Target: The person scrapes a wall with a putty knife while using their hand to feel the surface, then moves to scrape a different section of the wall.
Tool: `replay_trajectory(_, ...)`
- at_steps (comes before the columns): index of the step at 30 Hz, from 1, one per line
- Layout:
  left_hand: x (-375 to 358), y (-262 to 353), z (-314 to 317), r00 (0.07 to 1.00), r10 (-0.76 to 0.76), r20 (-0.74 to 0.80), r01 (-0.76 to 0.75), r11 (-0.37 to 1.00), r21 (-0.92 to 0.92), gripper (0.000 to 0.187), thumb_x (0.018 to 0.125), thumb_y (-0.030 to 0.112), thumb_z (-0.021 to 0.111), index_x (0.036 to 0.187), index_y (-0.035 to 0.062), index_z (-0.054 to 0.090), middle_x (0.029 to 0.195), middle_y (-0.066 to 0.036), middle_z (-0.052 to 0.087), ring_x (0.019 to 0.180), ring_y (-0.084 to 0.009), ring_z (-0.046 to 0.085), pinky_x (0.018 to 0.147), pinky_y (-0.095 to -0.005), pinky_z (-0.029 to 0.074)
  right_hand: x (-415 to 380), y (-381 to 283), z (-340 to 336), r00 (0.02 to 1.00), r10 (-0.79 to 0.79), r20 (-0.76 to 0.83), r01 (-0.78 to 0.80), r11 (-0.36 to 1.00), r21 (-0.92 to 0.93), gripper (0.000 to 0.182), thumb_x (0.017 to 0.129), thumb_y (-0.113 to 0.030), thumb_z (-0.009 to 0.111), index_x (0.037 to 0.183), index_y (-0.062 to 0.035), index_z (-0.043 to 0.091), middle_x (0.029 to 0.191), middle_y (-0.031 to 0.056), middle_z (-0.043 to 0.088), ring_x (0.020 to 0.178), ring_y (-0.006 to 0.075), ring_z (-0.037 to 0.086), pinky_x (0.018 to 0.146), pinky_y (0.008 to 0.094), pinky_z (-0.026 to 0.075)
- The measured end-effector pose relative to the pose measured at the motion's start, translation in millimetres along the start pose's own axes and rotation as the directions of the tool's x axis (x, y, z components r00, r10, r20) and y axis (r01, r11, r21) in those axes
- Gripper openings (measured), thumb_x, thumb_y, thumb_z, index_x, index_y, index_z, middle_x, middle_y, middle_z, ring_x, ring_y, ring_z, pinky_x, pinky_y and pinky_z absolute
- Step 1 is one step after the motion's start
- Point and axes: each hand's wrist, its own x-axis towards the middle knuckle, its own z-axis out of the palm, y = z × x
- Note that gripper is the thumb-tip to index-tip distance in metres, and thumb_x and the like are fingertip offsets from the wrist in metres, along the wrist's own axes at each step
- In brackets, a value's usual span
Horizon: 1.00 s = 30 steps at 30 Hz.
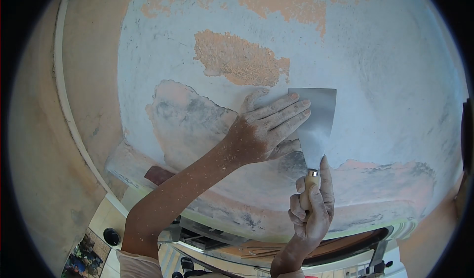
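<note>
My right hand [313, 209] is closed around the pale wooden handle of a wide putty knife [320, 120], its index finger stretched up along the neck. The broad metal blade lies against the wall with its straight edge at the top. Flat and dusty, my left hand [266, 127] has its fingers stretched out, the fingertips over the blade's left side. Beneath both is a pale blue wall [385, 80] with peeled paint. Just above the left hand sits a rough orange bare patch [242, 58]; a grey and pink patch [187, 110] lies to its left.
A white pipe or strip [66, 100] runs down the left side. A dark red block-like piece [159, 175] shows at the wall's lower ledge. Down below are a dark round container [112, 236], a dark sandalled foot [186, 264] and a curved dark-rimmed opening [355, 243].
</note>
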Motion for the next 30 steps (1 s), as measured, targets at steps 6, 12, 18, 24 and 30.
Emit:
replay_trajectory(6,4.5,-5.3,-1.9,0.999,-0.026,-0.026,0.024,0.998,-0.059,0.048,0.078,0.043,0.066,0.116,0.0140,0.061,0.128,-0.001,0.057,0.123,-0.0173,0.050,0.098,-0.0527,0.032,0.4,-0.3,10.1,1.000,-0.020,0.008,0.020,1.000,-0.014,0.056,0.093,-0.007,0.047,0.142,0.0039,0.023,0.081,0.0097,0.055,0.039,0.0009,0.036,0.030,0.0152,0.024)
replay_trajectory(12,6.5,-7.1,-4.8,0.999,-0.032,-0.023,0.033,0.999,0.021,0.048,0.078,0.043,0.066,0.116,0.0141,0.061,0.128,-0.002,0.057,0.123,-0.0174,0.049,0.100,-0.0518,0.032,5.1,0.1,16.3,1.000,-0.004,-0.003,0.004,0.999,-0.038,0.055,0.093,-0.008,0.046,0.142,0.0041,0.023,0.080,0.0085,0.054,0.040,0.0010,0.037,0.031,0.0145,0.025)
replay_trajectory(18,5.1,-4.3,-9.7,0.999,-0.039,0.022,0.039,0.999,-0.017,0.045,0.079,0.035,0.067,0.117,0.0126,0.061,0.127,-0.002,0.058,0.124,-0.0184,0.049,0.101,-0.0527,0.032,2.5,10.9,9.6,0.999,-0.004,0.047,0.004,1.000,-0.001,0.055,0.095,-0.009,0.045,0.144,0.0004,0.021,0.083,0.0090,0.054,0.041,0.0014,0.037,0.032,0.0152,0.025)
replay_trajectory(24,4.4,-3.2,-32.4,0.990,0.049,0.134,-0.051,0.999,0.008,0.037,0.079,0.021,0.067,0.113,0.0089,0.063,0.125,-0.005,0.059,0.121,-0.0202,0.052,0.097,-0.0426,0.042,0.8,34.4,-9.1,0.988,0.064,0.144,-0.085,0.986,0.143,0.051,0.097,-0.015,0.043,0.143,-0.0063,0.024,0.085,0.0093,0.051,0.041,0.0038,0.037,0.031,0.0156,0.028)
replay_trajectory(30,-33.0,3.6,-52.2,0.961,-0.273,-0.034,0.266,0.952,-0.150,0.035,0.080,0.019,0.067,0.113,0.0091,0.063,0.121,-0.014,0.060,0.113,-0.0230,0.057,0.095,-0.0366,0.046,-10.5,49.3,-24.2,0.962,0.195,0.193,-0.248,0.918,0.309,0.050,0.098,-0.024,0.043,0.142,-0.0084,0.025,0.088,0.0099,0.049,0.041,0.0067,0.038,0.028,0.0166,0.029)
